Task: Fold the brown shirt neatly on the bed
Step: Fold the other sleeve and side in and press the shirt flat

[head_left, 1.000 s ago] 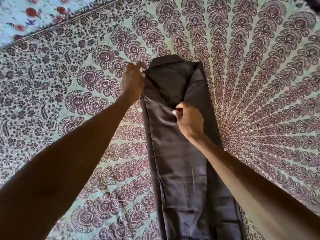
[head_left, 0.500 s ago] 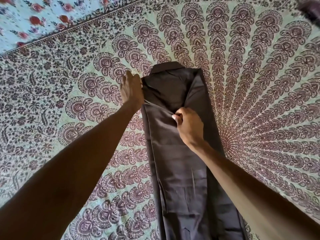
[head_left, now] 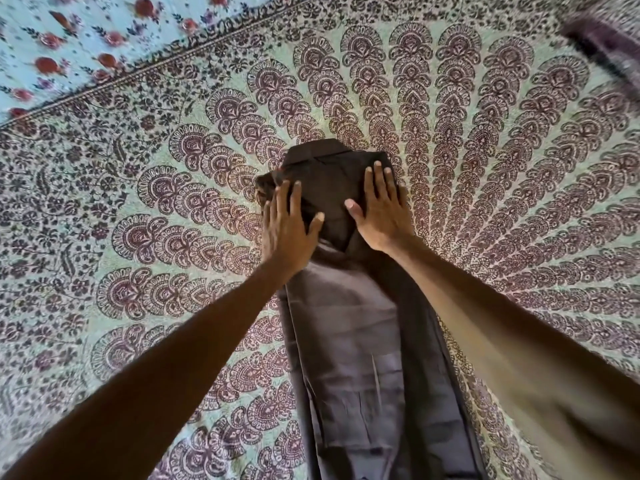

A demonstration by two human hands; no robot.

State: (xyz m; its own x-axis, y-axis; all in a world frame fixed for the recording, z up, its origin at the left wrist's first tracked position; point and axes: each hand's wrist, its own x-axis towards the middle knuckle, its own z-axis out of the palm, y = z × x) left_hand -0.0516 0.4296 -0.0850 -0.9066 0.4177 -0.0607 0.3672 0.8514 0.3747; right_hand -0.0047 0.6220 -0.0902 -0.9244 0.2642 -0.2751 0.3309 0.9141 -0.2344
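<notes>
The brown shirt (head_left: 349, 341) lies as a long narrow strip down the middle of the bed, its collar end farthest from me. My left hand (head_left: 287, 226) rests flat with straight fingers on the left side of the shirt's upper part. My right hand (head_left: 379, 206) lies flat beside it on the right side of that same upper part, fingers pointing toward the collar. Both palms press the cloth down. The strip's near end runs out of the bottom of the view between my forearms.
A patterned bedspread (head_left: 502, 188) with dark maroon peacock motifs covers the bed around the shirt. A light blue floral cloth (head_left: 69, 39) lies past its border at the far left. A dark blurred thing (head_left: 609, 36) sits at the far right corner.
Both hands have let go of the pinched cloth edges and now lie flat on the shirt's upper part. The view has shifted so the shirt sits lower in it.
</notes>
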